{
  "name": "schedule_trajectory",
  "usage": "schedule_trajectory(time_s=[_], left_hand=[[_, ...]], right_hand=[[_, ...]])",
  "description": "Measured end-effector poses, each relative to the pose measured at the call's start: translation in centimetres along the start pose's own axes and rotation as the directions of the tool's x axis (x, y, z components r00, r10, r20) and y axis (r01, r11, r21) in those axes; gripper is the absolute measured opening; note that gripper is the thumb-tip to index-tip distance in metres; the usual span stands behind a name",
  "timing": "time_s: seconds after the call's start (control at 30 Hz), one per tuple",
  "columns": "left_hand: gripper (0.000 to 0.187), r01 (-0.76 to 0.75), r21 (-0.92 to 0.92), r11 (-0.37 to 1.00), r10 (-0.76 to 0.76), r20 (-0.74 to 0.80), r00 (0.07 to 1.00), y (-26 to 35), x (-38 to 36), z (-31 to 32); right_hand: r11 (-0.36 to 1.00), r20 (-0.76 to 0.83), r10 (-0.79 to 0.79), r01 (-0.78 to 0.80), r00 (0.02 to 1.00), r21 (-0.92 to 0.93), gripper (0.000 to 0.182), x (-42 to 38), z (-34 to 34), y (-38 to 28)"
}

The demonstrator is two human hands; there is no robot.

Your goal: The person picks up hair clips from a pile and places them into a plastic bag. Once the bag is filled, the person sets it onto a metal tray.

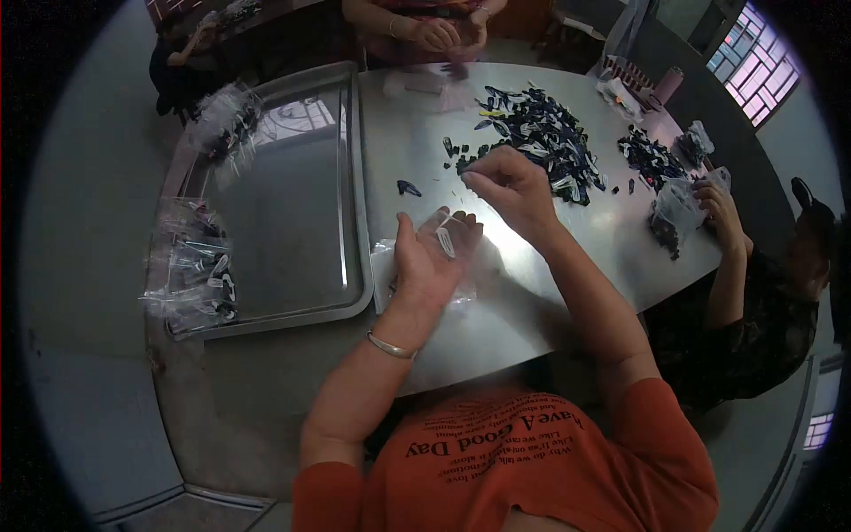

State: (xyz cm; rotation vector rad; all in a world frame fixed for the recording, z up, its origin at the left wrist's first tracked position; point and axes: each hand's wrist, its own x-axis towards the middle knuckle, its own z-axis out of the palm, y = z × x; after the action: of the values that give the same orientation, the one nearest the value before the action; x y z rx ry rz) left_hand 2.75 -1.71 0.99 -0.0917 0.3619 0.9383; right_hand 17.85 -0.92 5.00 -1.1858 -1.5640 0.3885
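My left hand (429,257) is palm up above the near part of the metal table, thumb apart from the fingers. Across its fingers lies a small clear plastic bag (459,232) with a white snap hair clip (445,242) in or on it. My right hand (512,188) is pinched beside the heap; what sits between thumb and fingertips, if anything, is too small to make out. Small black pieces (464,163) lie near those fingertips. Beyond is a heap of dark and white hair clips (545,137). One dark clip (408,188) lies apart on the left.
A large metal tray (355,222) stands left, with filled clear bags (199,270) along its outer edge. More clear bags (386,266) lie under my left hand. At right, a person's hand (720,208) touches a plastic bag (675,208). Another person's hands (439,35) work across the table.
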Motion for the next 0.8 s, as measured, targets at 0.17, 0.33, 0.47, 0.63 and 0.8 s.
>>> schedule_trajectory(time_s=[0.17, 0.33, 0.47, 0.63, 0.8], left_hand=[[0.069, 0.052, 0.047, 0.998, -0.053, 0.019, 0.998, -0.4, 0.2, -0.3], [0.068, 0.048, 0.028, 0.998, -0.050, 0.087, 0.995, 0.0, 0.4, -0.5], [0.066, 0.010, 0.057, 0.998, -0.011, 0.014, 1.000, -0.1, 0.2, -0.2], [0.064, -0.018, 0.049, 0.999, 0.020, -0.045, 0.999, 0.0, -0.2, 0.7], [0.064, -0.057, 0.035, 0.998, 0.057, 0.022, 0.998, 0.1, 0.3, 0.0]], right_hand=[[0.938, 0.401, 0.000, 0.139, 0.916, -0.318, 0.021, 2.6, 3.5, 5.3], [0.813, 0.395, 0.100, 0.154, 0.913, -0.561, 0.024, 3.5, 5.8, 5.6], [0.746, 0.311, 0.248, 0.024, 0.917, -0.665, 0.022, 3.6, 5.2, 5.9], [0.923, 0.146, 0.125, -0.061, 0.981, -0.380, 0.018, 1.6, 0.4, 3.3], [0.955, 0.188, 0.191, -0.137, 0.963, -0.264, 0.009, -2.1, -4.8, -5.7]])
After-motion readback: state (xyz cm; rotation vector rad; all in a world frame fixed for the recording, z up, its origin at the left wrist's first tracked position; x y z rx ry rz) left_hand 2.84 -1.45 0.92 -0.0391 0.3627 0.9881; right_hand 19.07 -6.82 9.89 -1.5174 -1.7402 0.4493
